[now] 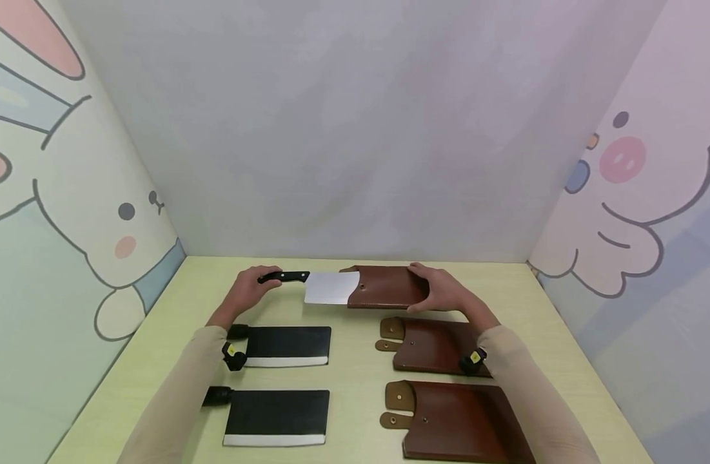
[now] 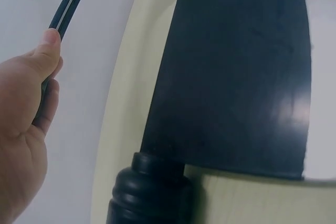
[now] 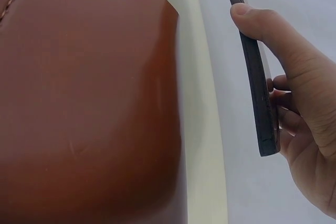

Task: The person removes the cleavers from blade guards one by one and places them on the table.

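My left hand (image 1: 250, 287) grips the black riveted handle (image 1: 284, 276) of a cleaver at the back of the table. The cleaver's bright blade (image 1: 330, 287) points right, its front part hidden inside a brown leather sheath (image 1: 386, 287). Holding that sheath by its right end is my right hand (image 1: 443, 290), thumb on the near edge and fingers at the far edge. In the right wrist view, the sheath's dark edge (image 3: 257, 93) runs between the thumb and fingers. The left wrist view shows the thumb and fingers wrapped around the handle (image 2: 65, 11).
Two dark cleavers (image 1: 287, 341) (image 1: 278, 412) with pale edges lie on the left of the pale table (image 1: 355, 361). Two more brown sheaths (image 1: 436, 345) (image 1: 459, 419) with snap straps lie on the right, partly under my right forearm. A grey wall (image 1: 355, 129) stands behind.
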Demonstrator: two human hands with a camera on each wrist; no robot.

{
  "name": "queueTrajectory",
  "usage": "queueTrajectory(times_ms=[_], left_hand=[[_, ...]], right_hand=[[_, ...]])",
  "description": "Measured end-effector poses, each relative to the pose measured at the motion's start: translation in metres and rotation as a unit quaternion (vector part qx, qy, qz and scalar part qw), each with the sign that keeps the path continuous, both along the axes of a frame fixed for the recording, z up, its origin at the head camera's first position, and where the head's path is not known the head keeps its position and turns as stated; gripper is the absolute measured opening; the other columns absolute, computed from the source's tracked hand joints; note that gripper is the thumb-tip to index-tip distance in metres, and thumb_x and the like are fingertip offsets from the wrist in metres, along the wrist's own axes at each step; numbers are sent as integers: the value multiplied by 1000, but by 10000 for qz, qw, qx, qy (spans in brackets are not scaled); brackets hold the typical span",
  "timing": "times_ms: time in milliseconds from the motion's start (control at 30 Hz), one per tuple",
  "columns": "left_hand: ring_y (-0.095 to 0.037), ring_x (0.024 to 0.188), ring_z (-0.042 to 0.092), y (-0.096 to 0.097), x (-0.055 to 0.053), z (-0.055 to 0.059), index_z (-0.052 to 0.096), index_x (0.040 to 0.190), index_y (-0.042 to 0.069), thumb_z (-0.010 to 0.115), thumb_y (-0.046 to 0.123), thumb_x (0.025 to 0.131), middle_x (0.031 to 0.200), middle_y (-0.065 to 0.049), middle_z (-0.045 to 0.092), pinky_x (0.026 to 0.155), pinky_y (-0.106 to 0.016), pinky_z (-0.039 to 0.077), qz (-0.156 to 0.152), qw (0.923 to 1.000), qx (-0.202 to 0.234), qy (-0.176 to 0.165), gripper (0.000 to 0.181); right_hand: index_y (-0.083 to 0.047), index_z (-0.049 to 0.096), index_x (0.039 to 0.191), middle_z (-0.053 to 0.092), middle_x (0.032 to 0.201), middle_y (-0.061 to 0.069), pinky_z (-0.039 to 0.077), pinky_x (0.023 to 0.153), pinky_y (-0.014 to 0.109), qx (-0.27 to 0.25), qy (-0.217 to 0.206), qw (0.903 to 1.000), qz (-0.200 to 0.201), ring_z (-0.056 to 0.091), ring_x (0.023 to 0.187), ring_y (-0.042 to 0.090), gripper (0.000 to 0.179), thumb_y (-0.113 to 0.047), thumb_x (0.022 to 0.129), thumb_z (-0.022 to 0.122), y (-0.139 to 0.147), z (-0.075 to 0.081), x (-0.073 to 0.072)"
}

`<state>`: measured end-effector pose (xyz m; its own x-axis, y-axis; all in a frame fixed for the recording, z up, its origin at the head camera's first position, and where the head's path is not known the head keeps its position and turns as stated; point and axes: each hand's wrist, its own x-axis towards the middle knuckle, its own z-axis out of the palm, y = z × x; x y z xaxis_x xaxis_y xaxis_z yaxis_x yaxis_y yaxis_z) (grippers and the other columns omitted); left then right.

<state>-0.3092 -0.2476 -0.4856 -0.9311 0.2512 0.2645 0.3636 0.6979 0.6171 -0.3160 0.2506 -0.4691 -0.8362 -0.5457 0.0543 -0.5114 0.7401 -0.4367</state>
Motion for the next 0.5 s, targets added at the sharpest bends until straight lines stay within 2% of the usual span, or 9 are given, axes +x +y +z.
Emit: queueTrajectory(times_ms=[500], left_hand=[[-43, 127, 56, -11, 1, 2, 67, 133, 4, 70, 25, 99, 135, -21, 64, 102, -60, 45, -1, 9999, -74, 82, 40]], right_hand=[[-7, 36, 159, 37, 161, 17, 43, 107, 56, -53, -64, 10000, -50, 44, 142, 39, 111, -56, 73, 88, 8, 3, 6]])
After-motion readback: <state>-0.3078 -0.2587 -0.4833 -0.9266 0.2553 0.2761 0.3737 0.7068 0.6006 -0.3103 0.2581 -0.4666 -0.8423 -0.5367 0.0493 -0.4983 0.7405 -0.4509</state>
